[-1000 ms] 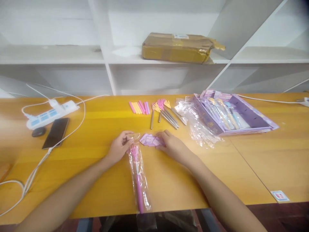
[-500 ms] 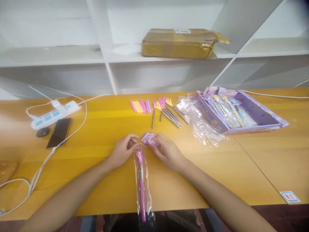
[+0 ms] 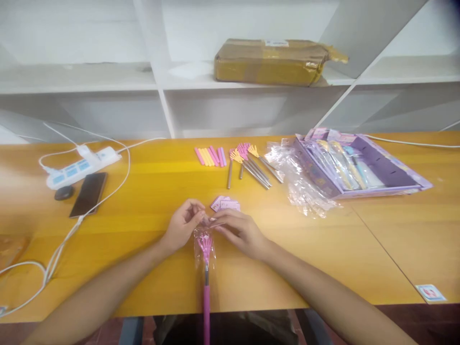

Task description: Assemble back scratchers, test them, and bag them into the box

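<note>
A pink hand-shaped back scratcher (image 3: 206, 287) lies inside a clear plastic bag (image 3: 214, 258), its handle reaching past the table's front edge. My left hand (image 3: 183, 224) pinches the bag's top end. Beside it my right hand (image 3: 242, 232) has its fingers closed at the same end of the bag, touching the plastic. Just beyond my hands sit small purple printed cards (image 3: 230, 205). Farther back lie several metal-rod scratchers (image 3: 255, 170) with pink and yellow hand heads, and short pink, yellow and purple tubes (image 3: 210, 156) to their left.
At the right, empty plastic bags (image 3: 305, 187) lie against a purple box (image 3: 406, 181) of packaged scratchers. A power strip (image 3: 74, 172), phone (image 3: 89, 194) and white cables are on the left. A taped carton (image 3: 269, 62) rests on the shelf.
My right hand has moved from the purple cards to the bag's top. The bagged scratcher has shifted slightly left and toward me.
</note>
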`<state>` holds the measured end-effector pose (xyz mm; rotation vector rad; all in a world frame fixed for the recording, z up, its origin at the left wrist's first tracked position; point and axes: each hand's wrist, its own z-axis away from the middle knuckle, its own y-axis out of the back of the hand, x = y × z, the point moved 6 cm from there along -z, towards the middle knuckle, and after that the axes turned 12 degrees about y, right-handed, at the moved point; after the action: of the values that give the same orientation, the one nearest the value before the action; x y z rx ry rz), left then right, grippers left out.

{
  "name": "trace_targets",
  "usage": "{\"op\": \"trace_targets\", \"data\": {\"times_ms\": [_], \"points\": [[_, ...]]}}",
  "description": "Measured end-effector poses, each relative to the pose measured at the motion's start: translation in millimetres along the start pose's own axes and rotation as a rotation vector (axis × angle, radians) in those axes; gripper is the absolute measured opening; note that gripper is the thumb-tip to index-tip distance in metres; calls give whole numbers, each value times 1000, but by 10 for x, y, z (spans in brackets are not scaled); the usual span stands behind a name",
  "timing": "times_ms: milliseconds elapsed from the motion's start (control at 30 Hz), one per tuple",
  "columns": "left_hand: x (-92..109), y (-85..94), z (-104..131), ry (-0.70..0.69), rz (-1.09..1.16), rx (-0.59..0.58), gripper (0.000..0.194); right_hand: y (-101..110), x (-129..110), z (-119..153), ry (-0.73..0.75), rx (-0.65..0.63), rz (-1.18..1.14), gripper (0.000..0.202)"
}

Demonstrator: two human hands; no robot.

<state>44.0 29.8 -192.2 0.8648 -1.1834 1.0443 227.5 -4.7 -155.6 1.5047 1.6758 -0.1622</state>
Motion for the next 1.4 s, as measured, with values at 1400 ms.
{"op": "trace_targets", "data": {"times_ms": [1400], "points": [[-51, -72, -31, 49, -44, -114, 31, 58, -178, 86, 169, -51, 459, 19]]}}
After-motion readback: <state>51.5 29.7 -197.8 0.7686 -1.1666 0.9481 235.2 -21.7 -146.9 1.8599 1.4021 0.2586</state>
